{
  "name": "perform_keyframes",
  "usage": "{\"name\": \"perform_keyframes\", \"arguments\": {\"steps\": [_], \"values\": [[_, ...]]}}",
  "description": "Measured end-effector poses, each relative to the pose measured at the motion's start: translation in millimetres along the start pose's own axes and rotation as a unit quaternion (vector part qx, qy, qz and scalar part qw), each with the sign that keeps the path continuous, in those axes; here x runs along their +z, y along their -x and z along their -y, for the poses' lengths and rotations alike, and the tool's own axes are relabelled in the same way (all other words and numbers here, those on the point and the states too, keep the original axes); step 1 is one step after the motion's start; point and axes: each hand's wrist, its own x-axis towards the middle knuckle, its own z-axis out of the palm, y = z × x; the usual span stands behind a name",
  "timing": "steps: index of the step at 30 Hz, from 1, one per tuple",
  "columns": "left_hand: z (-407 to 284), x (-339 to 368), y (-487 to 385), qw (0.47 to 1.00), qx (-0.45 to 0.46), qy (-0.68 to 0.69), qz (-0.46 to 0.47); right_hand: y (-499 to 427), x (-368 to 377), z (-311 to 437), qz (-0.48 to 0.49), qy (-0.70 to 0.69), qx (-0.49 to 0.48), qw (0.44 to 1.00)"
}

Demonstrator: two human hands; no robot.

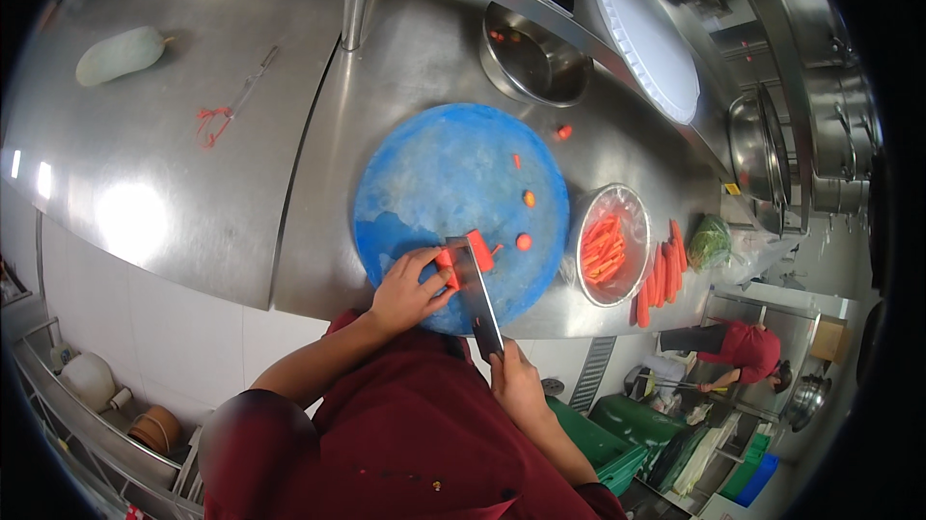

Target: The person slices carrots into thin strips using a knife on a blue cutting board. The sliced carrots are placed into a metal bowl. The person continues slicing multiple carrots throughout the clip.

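Note:
On a round blue cutting board (441, 165), my left hand (409, 288) grips a carrot piece (448, 269) with its fingertips. In my right hand (517, 379) is the handle of a cleaver (476, 290). The blade stands between that piece and a cut carrot chunk (480, 251) on its right. Carrot ends (524, 241) and small scraps lie on the board's right side. Just right of the board, a lined metal container (584, 259) holds carrot sticks (603, 249). Several peeled carrots (660, 274) lie beyond it.
A steel bowl (535, 60) with a few scraps stands behind the board. A peeler (249, 86) and a pale gourd (121, 57) lie far left. A wrapped green vegetable (710, 241) sits at right. Overhead, a shelf holds a white tray (647, 42). Another person (745, 353) works at right.

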Motion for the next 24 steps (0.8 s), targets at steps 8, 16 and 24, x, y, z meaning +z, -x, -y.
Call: {"name": "perform_keyframes", "arguments": {"steps": [8, 16, 24], "values": [[-2.1, -1.7, -1.3, 1.0, -0.004, 0.002, -0.004, 0.3, 0.9, 1.4, 0.012, 0.009, 0.016, 1.0], [-1.6, -0.6, -0.7, 1.0, -0.006, -0.007, -0.003, 1.8, 0.2, 2.9, 0.008, 0.002, 0.014, 1.0], [-0.6, -1.2, -1.1, 1.0, 0.0, -0.006, -0.002, 0.7, 3.4, -0.9, 0.04, 0.022, 0.047, 0.998]]}}
